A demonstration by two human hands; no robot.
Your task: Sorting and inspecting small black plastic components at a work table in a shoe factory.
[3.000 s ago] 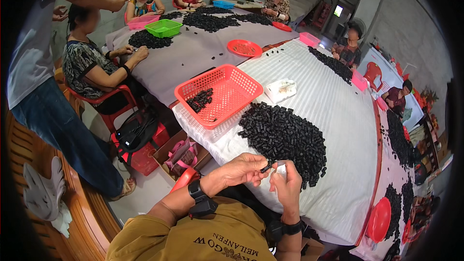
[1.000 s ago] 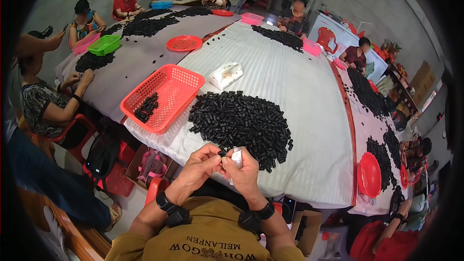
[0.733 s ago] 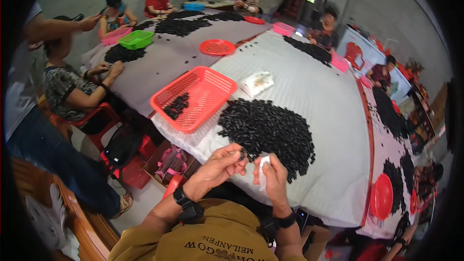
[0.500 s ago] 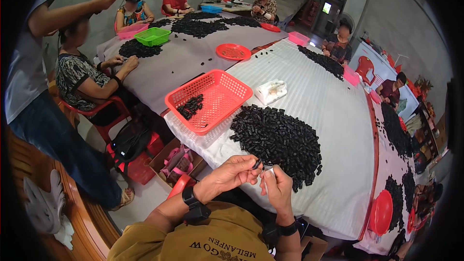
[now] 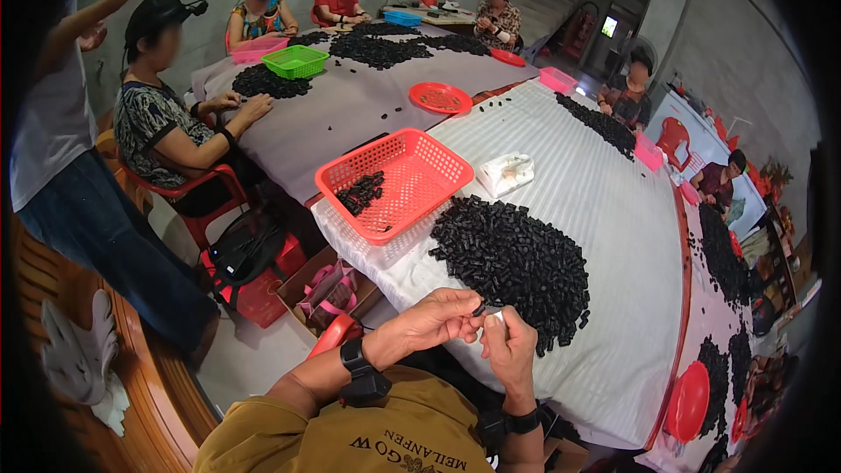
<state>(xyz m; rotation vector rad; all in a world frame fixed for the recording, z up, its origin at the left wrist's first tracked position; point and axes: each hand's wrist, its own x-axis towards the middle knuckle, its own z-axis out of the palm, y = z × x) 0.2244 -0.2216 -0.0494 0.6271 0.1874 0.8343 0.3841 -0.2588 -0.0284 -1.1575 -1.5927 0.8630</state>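
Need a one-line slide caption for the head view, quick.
Both hands, left hand and right hand, pinch a small black part beside the black parts pile and red basket.

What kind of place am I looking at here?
Probably a small hand-assembly workshop. Several seated people work around long cloth-covered tables heaped with piles of small black plastic parts, with red plastic mesh baskets for sorting, inside bare concrete walls.

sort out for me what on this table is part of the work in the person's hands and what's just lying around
In the work:
left hand and right hand, pinching a small black part between them
pile of black parts
red mesh basket holding a few black parts

Lying about:
clear plastic bag
round red tray
green basket
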